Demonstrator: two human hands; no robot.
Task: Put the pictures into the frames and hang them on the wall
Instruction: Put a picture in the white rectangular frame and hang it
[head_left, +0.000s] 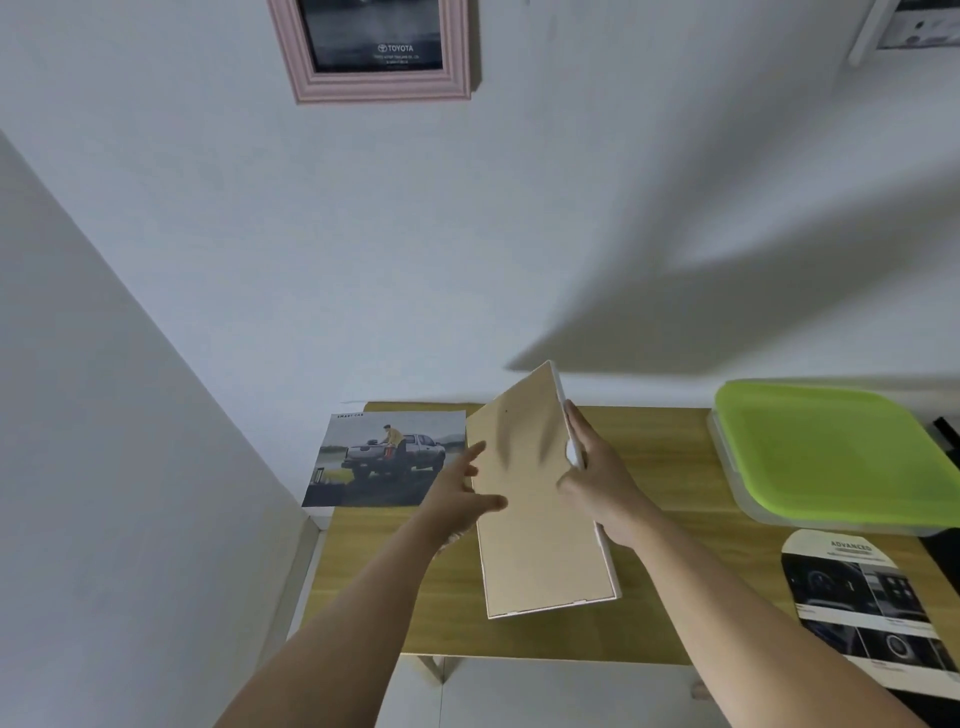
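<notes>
I hold a white picture frame (535, 519) above the wooden table (665, 467), its tan back board turned towards me and tilted. My right hand (597, 483) grips its right edge. My left hand (462, 493) touches its left edge with fingers spread. A picture of a pickup truck (384, 460) lies flat at the table's back left corner. A second printed sheet with car details (862, 603) lies at the right. A pink frame with a dark picture (376, 49) hangs on the wall above.
A clear plastic box with a green lid (831, 452) stands at the back right of the table. A white wall (104, 467) closes in on the left. Another white frame (904, 26) shows at the top right on the wall.
</notes>
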